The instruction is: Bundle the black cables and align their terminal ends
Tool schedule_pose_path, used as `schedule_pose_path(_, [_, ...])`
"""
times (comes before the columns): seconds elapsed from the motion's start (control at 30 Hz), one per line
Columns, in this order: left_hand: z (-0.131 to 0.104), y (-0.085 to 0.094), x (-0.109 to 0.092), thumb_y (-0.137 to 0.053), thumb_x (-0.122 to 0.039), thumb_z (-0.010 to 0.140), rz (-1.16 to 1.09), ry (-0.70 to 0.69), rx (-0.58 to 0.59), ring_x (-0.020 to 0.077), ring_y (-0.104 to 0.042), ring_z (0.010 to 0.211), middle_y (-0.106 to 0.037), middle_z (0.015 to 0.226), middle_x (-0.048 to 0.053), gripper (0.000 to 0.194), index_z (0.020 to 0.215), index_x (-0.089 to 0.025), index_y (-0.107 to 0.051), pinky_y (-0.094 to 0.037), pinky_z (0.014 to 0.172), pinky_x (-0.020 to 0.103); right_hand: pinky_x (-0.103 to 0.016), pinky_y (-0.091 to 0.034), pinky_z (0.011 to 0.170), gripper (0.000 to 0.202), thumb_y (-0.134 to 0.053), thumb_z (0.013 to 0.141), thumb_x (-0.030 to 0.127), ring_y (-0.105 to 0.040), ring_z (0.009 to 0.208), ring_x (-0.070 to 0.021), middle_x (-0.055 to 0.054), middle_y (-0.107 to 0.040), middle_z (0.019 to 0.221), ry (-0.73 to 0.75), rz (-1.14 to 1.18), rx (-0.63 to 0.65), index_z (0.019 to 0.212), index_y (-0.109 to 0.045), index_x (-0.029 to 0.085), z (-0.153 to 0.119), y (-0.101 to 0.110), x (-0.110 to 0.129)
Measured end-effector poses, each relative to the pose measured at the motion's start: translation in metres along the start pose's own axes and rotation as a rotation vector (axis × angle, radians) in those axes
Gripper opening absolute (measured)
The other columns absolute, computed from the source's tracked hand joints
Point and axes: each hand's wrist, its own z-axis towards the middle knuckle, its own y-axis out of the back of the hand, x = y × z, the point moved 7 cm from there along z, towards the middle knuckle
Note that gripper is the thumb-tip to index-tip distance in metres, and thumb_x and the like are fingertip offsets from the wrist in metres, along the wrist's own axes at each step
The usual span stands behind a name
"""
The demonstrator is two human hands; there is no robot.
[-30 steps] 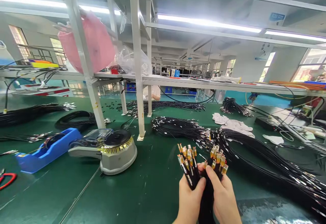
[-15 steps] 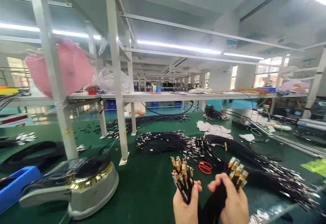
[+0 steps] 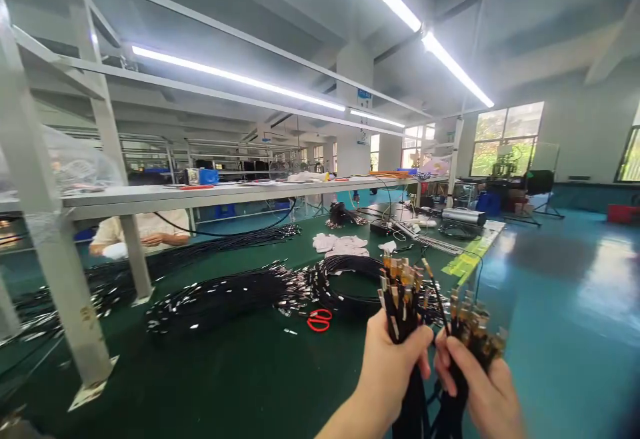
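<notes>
My left hand (image 3: 393, 359) is wrapped round a bundle of black cables (image 3: 404, 296), whose ends with metal and amber-coloured connectors point upward. Close beside it, my right hand (image 3: 483, 386) grips a second bundle of black cables (image 3: 470, 332) with similar connector ends. Between right thumb and forefinger stands a single cable (image 3: 436, 289), leaning left out of that bundle, its connector raised. Both bundles hang down past the bottom of the view. The fingers behind the cables are partly hidden.
Red-handled scissors (image 3: 319, 320) lie on the green table (image 3: 225, 386). Beyond are a large cable bundle (image 3: 225, 296), a coiled cable bundle (image 3: 345, 267) and white cloth gloves (image 3: 340, 244). A white shelf post (image 3: 65, 279) rises at left. Behind the shelf, a person's hands (image 3: 155, 239) show.
The view has turned to the right, so the tape-dispenser-like grey device and blue box left the frame. My hands have come closer together, and one cable now stands apart at my right fingertips.
</notes>
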Motion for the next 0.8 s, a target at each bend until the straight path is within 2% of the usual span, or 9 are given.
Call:
schedule_pose_path(0.1, [0.006, -0.013, 0.01, -0.065, -0.023, 0.065, -0.038, 0.021, 0.052, 0.0061, -0.037, 0.035, -0.044, 0.04, -0.006, 0.018, 0.067, -0.015, -0.05, -0.03, 0.039, 0.019, -0.025, -0.038, 0.047, 0.039, -0.045, 0.084, 0.046, -0.044, 0.042, -0.0124, 0.002, -0.046, 0.044, 0.032, -0.028, 0.158, 0.059, -0.053, 0.017, -0.009, -0.015, 0.001])
schedule_pose_path(0.27, [0.007, 0.002, 0.024, -0.067, -0.035, 0.066, 0.025, 0.108, 0.034, 0.0067, -0.035, 0.034, -0.043, 0.038, -0.005, 0.026, 0.066, -0.014, -0.05, -0.028, 0.037, 0.02, -0.023, -0.041, 0.044, 0.035, -0.043, 0.086, 0.043, -0.046, 0.041, -0.0119, 0.002, -0.05, 0.05, 0.11, 0.053, 0.275, 0.064, -0.055, 0.018, -0.009, -0.028, 0.005])
schedule_pose_path(0.33, [0.006, 0.008, 0.025, -0.066, -0.037, 0.066, 0.073, 0.1, 0.003, 0.0073, -0.037, 0.034, -0.043, 0.038, -0.005, 0.028, 0.063, -0.015, -0.048, -0.03, 0.038, 0.021, -0.023, -0.044, 0.048, 0.032, -0.046, 0.084, 0.041, -0.052, 0.048, -0.0143, 0.0, -0.056, 0.055, 0.144, 0.046, 0.236, 0.064, -0.057, 0.018, -0.004, -0.024, 0.002])
schedule_pose_path(0.43, [0.007, 0.012, 0.024, -0.066, -0.035, 0.067, 0.078, 0.066, -0.075, 0.0077, -0.039, 0.037, -0.045, 0.041, -0.005, 0.026, 0.068, -0.014, -0.05, -0.033, 0.04, 0.021, -0.027, -0.049, 0.063, 0.024, -0.053, 0.08, 0.039, -0.06, 0.069, -0.0212, -0.003, -0.064, 0.071, 0.141, -0.035, 0.039, 0.073, -0.063, 0.019, 0.01, 0.0, -0.003])
schedule_pose_path(0.5, [0.007, 0.007, 0.027, -0.066, -0.035, 0.067, 0.066, 0.077, -0.057, 0.0078, -0.039, 0.038, -0.045, 0.041, -0.005, 0.026, 0.072, -0.015, -0.051, -0.033, 0.039, 0.021, -0.033, -0.048, 0.077, 0.023, -0.054, 0.079, 0.039, -0.06, 0.085, -0.0251, -0.005, -0.066, 0.084, 0.145, -0.074, -0.062, 0.083, -0.065, 0.019, 0.02, 0.015, 0.001])
schedule_pose_path(0.53, [0.007, 0.002, 0.029, -0.067, -0.036, 0.066, 0.073, 0.088, -0.019, 0.0078, -0.039, 0.037, -0.045, 0.041, -0.005, 0.027, 0.071, -0.014, -0.052, -0.032, 0.038, 0.021, -0.036, -0.046, 0.083, 0.024, -0.053, 0.079, 0.038, -0.058, 0.091, -0.0262, -0.006, -0.065, 0.09, 0.164, -0.087, -0.05, 0.089, -0.065, 0.02, 0.026, 0.017, 0.006])
schedule_pose_path(0.6, [0.007, -0.008, 0.032, -0.068, -0.038, 0.066, 0.098, 0.092, 0.053, 0.0075, -0.038, 0.036, -0.045, 0.042, -0.005, 0.029, 0.071, -0.014, -0.054, -0.032, 0.037, 0.021, -0.04, -0.041, 0.091, 0.027, -0.05, 0.082, 0.035, -0.053, 0.1, -0.0267, -0.006, -0.062, 0.101, 0.228, -0.116, 0.056, 0.101, -0.062, 0.021, 0.034, 0.012, 0.022])
schedule_pose_path(0.67, [0.005, -0.012, 0.032, -0.068, -0.04, 0.066, 0.097, 0.066, 0.06, 0.0078, -0.042, 0.039, -0.049, 0.048, -0.004, 0.029, 0.072, -0.013, -0.057, -0.035, 0.039, 0.021, -0.04, -0.038, 0.095, 0.03, -0.045, 0.086, 0.031, -0.049, 0.107, -0.0254, -0.006, -0.058, 0.11, 0.307, -0.184, 0.208, 0.111, -0.057, 0.022, 0.037, -0.001, 0.039])
schedule_pose_path(0.8, [0.001, -0.007, 0.027, -0.073, -0.03, 0.063, -0.001, 0.022, 0.041, 0.0177, -0.059, 0.079, -0.065, 0.085, 0.005, 0.031, 0.089, -0.015, -0.063, -0.045, 0.073, 0.028, -0.038, -0.036, 0.098, 0.03, -0.041, 0.088, 0.027, -0.042, 0.115, -0.0237, -0.007, -0.051, 0.119, 0.454, -0.394, 0.399, 0.116, -0.052, 0.021, 0.037, -0.021, 0.063])
